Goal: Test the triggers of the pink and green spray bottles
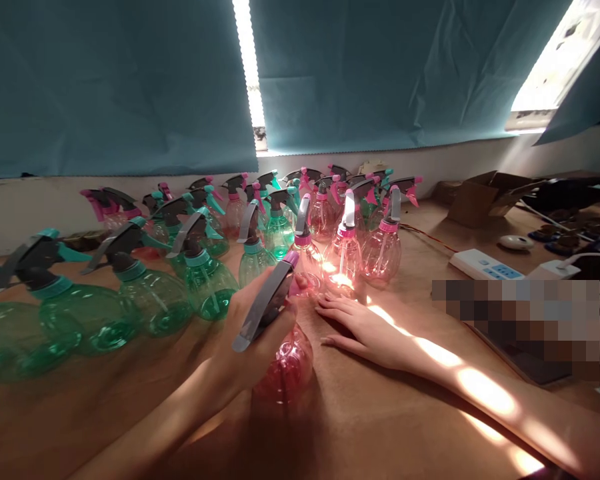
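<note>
My left hand (pixel 250 333) is wrapped round the neck of a pink spray bottle (pixel 287 370) with a grey trigger head, close in front of me. The bottle's neck is hidden by my fingers. To its right, my right hand (pixel 347 323) lies flat on the brown table (pixel 380 427), fingers stretched out and holding nothing. Just beyond its fingertips stand pink spray bottles, among them a sunlit one (pixel 344 257) and another at the right end of the row (pixel 383 253). Green spray bottles with teal collars, such as this one (pixel 207 283), stand to the left.
Several more pink and green bottles crowd toward the wall. On the right are a white power strip (pixel 485 267), an open cardboard box (pixel 487 200), a white mouse (pixel 517 243) and a dark flat object (pixel 525 360) partly blurred out. Blue-green curtains (pixel 380 73) hang behind.
</note>
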### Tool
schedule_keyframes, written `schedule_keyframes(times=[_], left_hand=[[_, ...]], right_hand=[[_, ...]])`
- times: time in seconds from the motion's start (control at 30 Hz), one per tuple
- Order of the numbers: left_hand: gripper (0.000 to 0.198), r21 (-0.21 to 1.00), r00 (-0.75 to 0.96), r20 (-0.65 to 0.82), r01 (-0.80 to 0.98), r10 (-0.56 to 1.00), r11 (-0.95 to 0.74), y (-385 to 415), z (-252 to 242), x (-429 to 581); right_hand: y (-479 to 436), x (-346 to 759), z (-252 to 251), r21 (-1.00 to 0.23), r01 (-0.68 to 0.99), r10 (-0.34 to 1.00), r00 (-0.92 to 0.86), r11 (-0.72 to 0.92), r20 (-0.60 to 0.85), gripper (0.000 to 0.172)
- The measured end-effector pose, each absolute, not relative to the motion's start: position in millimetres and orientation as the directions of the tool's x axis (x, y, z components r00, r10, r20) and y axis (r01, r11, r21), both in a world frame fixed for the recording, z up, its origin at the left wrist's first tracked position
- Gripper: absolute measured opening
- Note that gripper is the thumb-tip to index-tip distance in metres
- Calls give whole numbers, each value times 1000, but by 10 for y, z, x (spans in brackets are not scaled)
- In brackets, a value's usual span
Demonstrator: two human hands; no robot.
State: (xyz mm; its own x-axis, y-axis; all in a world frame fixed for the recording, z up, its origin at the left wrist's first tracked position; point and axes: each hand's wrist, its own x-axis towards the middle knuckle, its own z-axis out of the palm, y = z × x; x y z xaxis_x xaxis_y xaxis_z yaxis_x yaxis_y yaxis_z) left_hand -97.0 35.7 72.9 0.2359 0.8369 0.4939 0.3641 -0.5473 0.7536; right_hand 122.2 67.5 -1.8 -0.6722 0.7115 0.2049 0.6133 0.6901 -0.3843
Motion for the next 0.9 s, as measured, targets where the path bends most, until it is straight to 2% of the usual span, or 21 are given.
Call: schedule_keyframes(times=[0.9], left_hand=[[5, 716, 236, 523, 400, 819, -572, 376, 736, -937]], right_hand=[[705, 1250, -63, -352, 610, 694, -689, 710, 208, 59]])
